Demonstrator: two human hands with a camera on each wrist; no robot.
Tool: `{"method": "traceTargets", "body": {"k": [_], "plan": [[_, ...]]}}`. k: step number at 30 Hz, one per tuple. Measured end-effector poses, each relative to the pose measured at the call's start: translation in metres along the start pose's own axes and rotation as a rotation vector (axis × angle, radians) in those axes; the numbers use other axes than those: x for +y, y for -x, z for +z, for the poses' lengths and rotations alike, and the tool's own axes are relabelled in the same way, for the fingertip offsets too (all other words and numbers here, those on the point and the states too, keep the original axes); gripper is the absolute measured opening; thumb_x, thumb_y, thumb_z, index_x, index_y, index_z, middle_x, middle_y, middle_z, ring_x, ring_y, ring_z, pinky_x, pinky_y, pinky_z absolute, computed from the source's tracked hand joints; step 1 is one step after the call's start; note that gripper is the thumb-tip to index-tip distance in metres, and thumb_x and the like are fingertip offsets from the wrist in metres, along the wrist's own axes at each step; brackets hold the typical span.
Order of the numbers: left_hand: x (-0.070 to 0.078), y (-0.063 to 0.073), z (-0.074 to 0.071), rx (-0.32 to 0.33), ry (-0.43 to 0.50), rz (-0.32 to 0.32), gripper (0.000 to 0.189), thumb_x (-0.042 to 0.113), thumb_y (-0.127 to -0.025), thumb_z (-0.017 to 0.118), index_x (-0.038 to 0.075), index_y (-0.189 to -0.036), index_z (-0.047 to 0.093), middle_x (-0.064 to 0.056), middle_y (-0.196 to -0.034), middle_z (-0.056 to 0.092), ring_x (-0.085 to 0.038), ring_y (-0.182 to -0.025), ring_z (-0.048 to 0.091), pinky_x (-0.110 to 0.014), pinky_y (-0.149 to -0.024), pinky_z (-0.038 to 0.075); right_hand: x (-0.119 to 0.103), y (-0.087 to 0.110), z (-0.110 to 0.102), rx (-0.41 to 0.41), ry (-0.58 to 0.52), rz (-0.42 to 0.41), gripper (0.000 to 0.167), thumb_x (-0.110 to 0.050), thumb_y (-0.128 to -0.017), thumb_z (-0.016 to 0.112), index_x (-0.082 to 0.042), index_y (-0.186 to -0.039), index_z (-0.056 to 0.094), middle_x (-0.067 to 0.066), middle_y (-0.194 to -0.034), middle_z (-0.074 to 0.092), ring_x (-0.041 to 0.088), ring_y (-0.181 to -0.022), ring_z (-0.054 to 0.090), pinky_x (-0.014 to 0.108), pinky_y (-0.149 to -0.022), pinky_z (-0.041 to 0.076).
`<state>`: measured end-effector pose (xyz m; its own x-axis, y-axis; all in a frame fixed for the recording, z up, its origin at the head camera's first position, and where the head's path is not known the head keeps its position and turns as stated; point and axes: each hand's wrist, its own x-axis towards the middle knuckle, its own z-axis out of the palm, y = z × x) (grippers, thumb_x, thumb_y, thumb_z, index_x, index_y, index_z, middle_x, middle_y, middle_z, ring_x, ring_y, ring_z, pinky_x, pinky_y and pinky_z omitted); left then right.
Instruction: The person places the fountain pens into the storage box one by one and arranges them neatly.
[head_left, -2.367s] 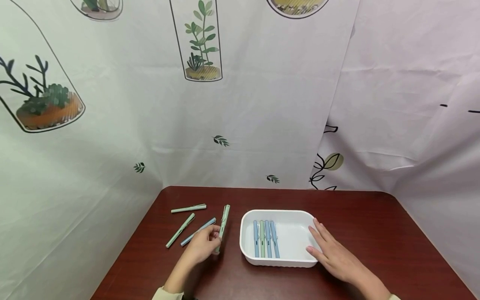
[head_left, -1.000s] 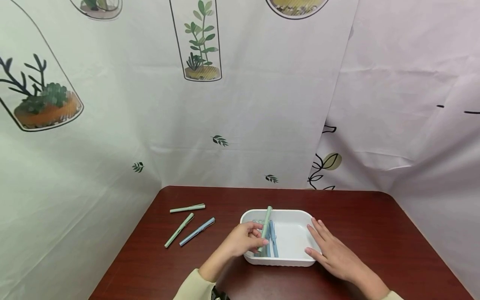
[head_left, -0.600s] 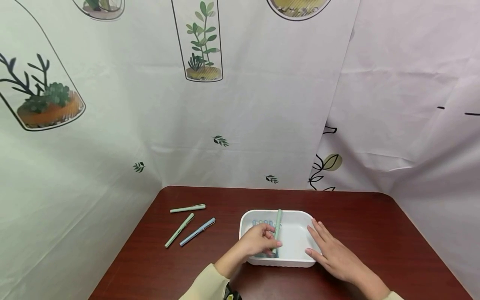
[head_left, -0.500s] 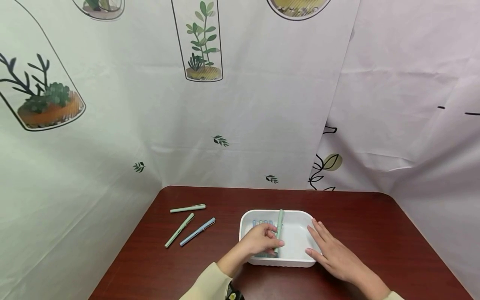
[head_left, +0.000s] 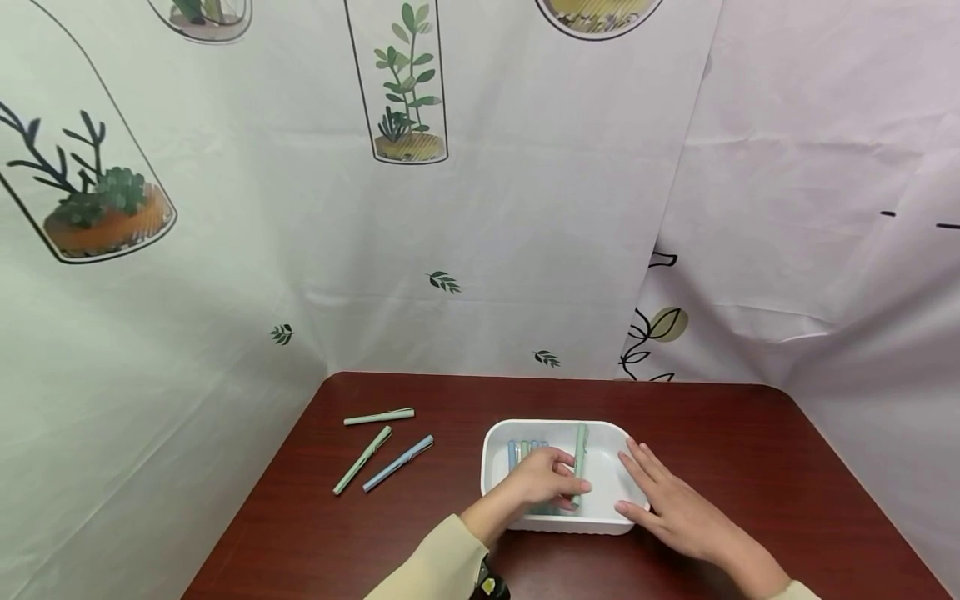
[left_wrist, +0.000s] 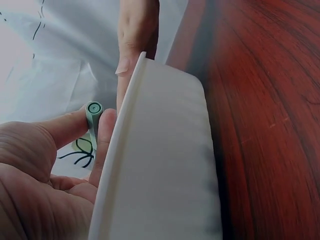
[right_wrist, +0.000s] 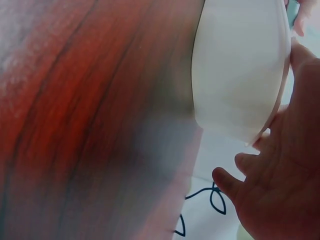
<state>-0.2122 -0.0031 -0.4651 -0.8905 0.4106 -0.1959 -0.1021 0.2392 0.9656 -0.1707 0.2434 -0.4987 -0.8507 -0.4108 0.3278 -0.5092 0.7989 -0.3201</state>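
A white plastic tray (head_left: 558, 525) stands on the table, with several blue and green pens (head_left: 524, 450) side by side in its left part, half covered by my left hand. My left hand (head_left: 543, 479) pinches a pale green pen (head_left: 580, 454) between thumb and fingers, over the middle of the tray. In the left wrist view the round end of that pen (left_wrist: 94, 107) shows between thumb and fingertip, level with the rim. My right hand (head_left: 675, 508) rests with straight, spread fingers on the tray's right rim; the right wrist view shows those fingers (right_wrist: 280, 125) along the rim.
Left of the tray on the dark red table (head_left: 442, 550) lie a green pen (head_left: 378, 416) at the back, another green pen (head_left: 363, 460) slanted, and a blue pen (head_left: 398, 463) beside it. A printed white cloth (head_left: 480, 250) hangs behind the table.
My left hand has carried the green pen from the table's left side into the tray, then rightward past the other pens, lowering it. The right hand stays at the tray's right rim.
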Motion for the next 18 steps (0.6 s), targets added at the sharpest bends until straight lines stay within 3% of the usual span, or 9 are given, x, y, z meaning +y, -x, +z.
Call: {"method": "traceTargets", "body": {"k": [1,4,7,10,12,15,18], "plan": [[0.000,-0.001,0.002,-0.006,0.004,-0.003,0.036,0.004,-0.087,0.079,-0.005,-0.117,0.062,-0.006,-0.087,0.064,-0.013,-0.064,0.067,-0.033,-0.062,0.061,0.000,0.000,0.000,0.001,-0.007,-0.006,0.071,-0.048,-0.097,0.065,-0.004,-0.150,0.048,0.018,-0.161,0.036,-0.019,-0.139,-0.013,-0.002,-0.107,-0.001],[-0.001,-0.004,0.006,-0.017,-0.001,-0.016,0.035,0.004,-0.087,0.079,-0.006,-0.116,0.062,-0.006,-0.086,0.064,-0.014,-0.062,0.068,-0.034,-0.063,0.061,0.000,0.001,0.000,-0.006,-0.003,0.013,0.073,-0.049,-0.096,0.064,-0.005,-0.151,0.047,0.016,-0.161,0.036,-0.012,-0.145,-0.006,0.000,-0.109,0.004],[-0.002,-0.007,0.011,-0.017,-0.015,-0.031,0.033,0.004,-0.086,0.079,-0.005,-0.113,0.063,-0.006,-0.084,0.064,-0.015,-0.059,0.069,-0.033,-0.060,0.061,0.000,0.001,0.000,-0.015,0.033,0.034,0.073,-0.052,-0.096,0.063,-0.008,-0.152,0.047,0.013,-0.162,0.036,0.012,-0.154,0.016,0.017,-0.115,0.027],[-0.002,-0.010,0.017,-0.003,-0.044,-0.050,0.031,0.006,-0.085,0.081,-0.003,-0.109,0.063,-0.007,-0.080,0.063,-0.015,-0.056,0.068,-0.030,-0.057,0.059,-0.001,0.001,0.000,-0.025,0.069,0.045,0.072,-0.053,-0.097,0.062,-0.009,-0.153,0.046,0.011,-0.163,0.035,0.027,-0.149,0.033,0.041,-0.108,0.042],[-0.001,-0.011,0.020,0.003,-0.067,-0.060,0.031,0.007,-0.084,0.082,-0.003,-0.107,0.063,-0.007,-0.078,0.063,-0.014,-0.055,0.068,-0.029,-0.056,0.059,-0.001,0.001,0.000,-0.031,0.076,0.043,0.072,-0.053,-0.098,0.061,-0.009,-0.153,0.046,0.011,-0.163,0.034,0.027,-0.149,0.033,0.049,-0.106,0.043],[0.000,-0.013,0.025,0.009,-0.112,-0.073,0.030,0.008,-0.084,0.082,-0.002,-0.104,0.062,-0.007,-0.077,0.063,-0.013,-0.056,0.067,-0.027,-0.055,0.058,-0.002,0.000,0.000,-0.035,0.072,0.042,0.072,-0.052,-0.098,0.060,-0.009,-0.153,0.045,0.011,-0.164,0.033,0.026,-0.150,0.032,0.050,-0.106,0.044],[0.001,-0.015,0.029,0.014,-0.141,-0.091,0.028,0.009,-0.084,0.083,0.000,-0.100,0.062,-0.007,-0.078,0.063,-0.012,-0.055,0.065,-0.026,-0.055,0.058,-0.003,0.000,-0.001,-0.041,0.068,0.041,0.072,-0.052,-0.098,0.060,-0.008,-0.153,0.045,0.012,-0.164,0.033,0.033,-0.148,0.035,0.051,-0.106,0.044]]}}
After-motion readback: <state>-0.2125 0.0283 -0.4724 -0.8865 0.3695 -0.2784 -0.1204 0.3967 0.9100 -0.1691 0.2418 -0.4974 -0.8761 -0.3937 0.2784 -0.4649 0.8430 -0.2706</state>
